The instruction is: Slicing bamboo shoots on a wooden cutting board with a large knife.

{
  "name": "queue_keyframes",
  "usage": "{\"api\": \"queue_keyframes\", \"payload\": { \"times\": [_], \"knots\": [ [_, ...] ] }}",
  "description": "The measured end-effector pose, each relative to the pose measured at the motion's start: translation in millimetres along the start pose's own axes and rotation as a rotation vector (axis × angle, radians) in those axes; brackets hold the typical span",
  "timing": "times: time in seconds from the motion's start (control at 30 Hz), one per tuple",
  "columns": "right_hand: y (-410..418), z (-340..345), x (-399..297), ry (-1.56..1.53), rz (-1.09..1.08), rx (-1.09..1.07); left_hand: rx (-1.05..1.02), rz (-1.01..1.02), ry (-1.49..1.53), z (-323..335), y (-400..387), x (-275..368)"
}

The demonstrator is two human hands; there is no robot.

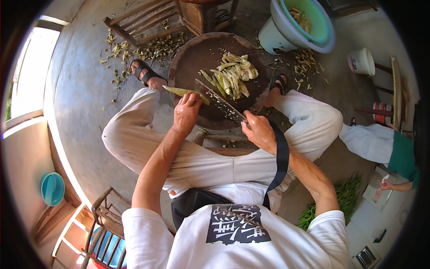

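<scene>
My left hand (187,109) presses a long pale-green vegetable piece (179,90) down near the left edge of a round, dark wooden block (188,64) between my feet. In my right hand (260,131) is the handle of a knife, whose blade (220,100) slants up and left across the block, its tip near the held vegetable. Beyond the blade lies a pile of cut, pale vegetable strips (235,74), with greener pieces at its left side. Small whitish seeds or bits are scattered over the block and along the blade.
A slatted wooden chair (144,20) stands beyond the block. At the upper right, a green basin (322,33) with pale pieces sits on a bucket (273,37). Dried plant scraps (158,47) litter the floor. Another person (369,141) is at the right, near green vegetables (349,195).
</scene>
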State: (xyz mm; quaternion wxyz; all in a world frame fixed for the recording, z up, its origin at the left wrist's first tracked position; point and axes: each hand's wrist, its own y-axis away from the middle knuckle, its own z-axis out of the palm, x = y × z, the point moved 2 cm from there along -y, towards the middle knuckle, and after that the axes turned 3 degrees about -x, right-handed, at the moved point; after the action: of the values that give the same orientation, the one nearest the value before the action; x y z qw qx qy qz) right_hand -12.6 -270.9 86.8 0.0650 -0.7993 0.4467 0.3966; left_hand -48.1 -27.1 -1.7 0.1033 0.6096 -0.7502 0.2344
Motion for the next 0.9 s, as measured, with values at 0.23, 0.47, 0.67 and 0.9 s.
{"api": "queue_keyframes", "payload": {
  "times": [0.23,0.47,0.67,0.9],
  "knots": [
    [-34.6,26.5,-3.3,-0.053,0.038,-0.012,0.005,0.009,0.002,0.7,-2.4,-0.7],
    [-48.4,39.9,-6.8,-0.072,0.007,0.063,0.016,-0.107,-0.073,-16.2,-13.6,-8.5],
    [-22.2,22.9,14.7,-0.031,-0.065,0.037,0.027,-0.173,-0.043,-18.6,-12.3,-18.3],
    [-2.4,1.2,22.3,0.055,0.079,0.078,0.058,-0.067,0.02,-14.3,-18.8,-9.2]
  ]
}}
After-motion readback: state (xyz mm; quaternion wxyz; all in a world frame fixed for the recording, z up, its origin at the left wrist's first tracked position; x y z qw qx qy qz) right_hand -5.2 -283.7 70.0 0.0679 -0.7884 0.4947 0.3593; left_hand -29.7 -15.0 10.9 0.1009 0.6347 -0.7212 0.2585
